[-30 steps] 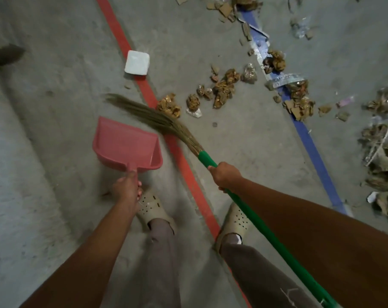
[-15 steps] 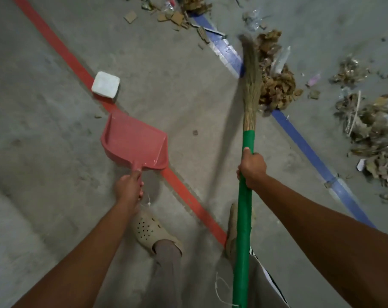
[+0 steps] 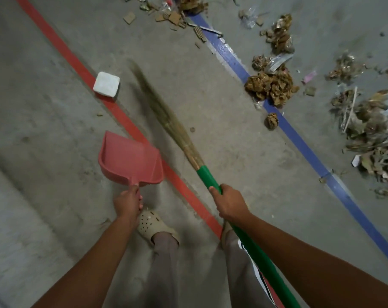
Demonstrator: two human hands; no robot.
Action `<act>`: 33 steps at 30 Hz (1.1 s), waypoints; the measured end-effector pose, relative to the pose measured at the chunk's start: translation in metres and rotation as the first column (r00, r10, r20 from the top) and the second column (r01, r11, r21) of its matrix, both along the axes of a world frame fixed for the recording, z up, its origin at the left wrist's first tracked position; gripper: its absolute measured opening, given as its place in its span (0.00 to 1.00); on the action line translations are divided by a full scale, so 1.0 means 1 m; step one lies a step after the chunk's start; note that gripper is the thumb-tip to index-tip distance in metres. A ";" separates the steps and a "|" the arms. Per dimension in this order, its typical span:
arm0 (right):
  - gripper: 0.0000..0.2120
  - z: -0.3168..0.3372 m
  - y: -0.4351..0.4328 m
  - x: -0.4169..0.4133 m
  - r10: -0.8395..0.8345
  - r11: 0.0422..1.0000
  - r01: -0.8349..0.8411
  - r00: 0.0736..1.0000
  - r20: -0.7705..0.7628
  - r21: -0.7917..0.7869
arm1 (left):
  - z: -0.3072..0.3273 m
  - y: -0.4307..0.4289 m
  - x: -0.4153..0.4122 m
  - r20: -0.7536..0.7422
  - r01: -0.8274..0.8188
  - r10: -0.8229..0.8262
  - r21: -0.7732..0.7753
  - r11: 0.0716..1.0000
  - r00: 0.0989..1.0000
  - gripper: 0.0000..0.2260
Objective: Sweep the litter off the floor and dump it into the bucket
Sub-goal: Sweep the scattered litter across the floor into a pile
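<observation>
My left hand [image 3: 128,202] grips the handle of a red dustpan [image 3: 128,160], which is held low over the grey floor beside a red floor line [image 3: 77,63]. My right hand [image 3: 229,203] grips the green handle of a broom [image 3: 207,177]; its straw bristles [image 3: 164,116] point up-left and are blurred by motion. A heap of crumpled brown litter [image 3: 269,85] lies on a blue floor line [image 3: 299,141] to the right of the bristles. A small brown wad [image 3: 271,121] sits just below the heap. No bucket is in view.
A white square block [image 3: 106,85] lies on the red line above the dustpan. More dry leaves and scraps [image 3: 371,134] are piled at the right edge, and cardboard bits [image 3: 173,17] lie at the top. My feet in beige clogs [image 3: 152,223] stand below the dustpan.
The broom has swung back left from the litter heap on the blue line to beside the dustpan. The brown litter now lies gathered on the blue line. The dustpan stayed in my left hand.
</observation>
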State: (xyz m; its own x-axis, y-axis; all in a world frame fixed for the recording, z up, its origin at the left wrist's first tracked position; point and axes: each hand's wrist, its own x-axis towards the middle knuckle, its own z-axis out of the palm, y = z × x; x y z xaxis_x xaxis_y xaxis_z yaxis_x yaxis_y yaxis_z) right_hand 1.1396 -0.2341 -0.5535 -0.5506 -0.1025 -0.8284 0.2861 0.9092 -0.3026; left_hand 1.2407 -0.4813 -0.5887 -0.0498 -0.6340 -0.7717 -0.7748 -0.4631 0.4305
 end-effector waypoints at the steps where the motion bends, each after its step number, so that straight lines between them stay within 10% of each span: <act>1: 0.21 0.003 0.003 0.004 0.069 0.997 -0.069 0.997 0.028 0.026 | 0.001 0.005 0.003 0.003 -0.015 0.015 0.008 1.000 1.000 0.16; 4: 0.22 0.002 0.024 0.008 0.224 0.969 -0.237 0.963 0.151 0.070 | 0.003 0.016 0.007 0.004 -0.062 0.062 0.033 0.998 0.998 0.17; 7: 0.19 -0.013 0.056 0.000 0.033 0.991 -0.063 0.971 0.237 0.120 | 0.002 0.027 0.000 0.000 -0.082 0.082 0.032 0.996 0.997 0.16; 12: 0.22 -0.023 0.091 -0.045 -0.301 0.937 0.271 0.947 0.112 0.222 | 0.002 0.041 -0.033 -0.056 -0.023 0.025 0.030 0.999 0.998 0.16; 23: 0.22 0.005 0.105 -0.103 -0.478 0.846 0.503 0.862 -0.166 0.175 | 0.020 0.077 -0.114 -0.179 0.099 -0.090 0.038 0.994 0.980 0.17; 33: 0.22 0.029 0.050 -0.078 -0.344 0.934 0.353 0.931 -0.120 0.056 | 0.032 0.045 -0.098 -0.180 0.071 -0.063 0.036 0.997 0.982 0.18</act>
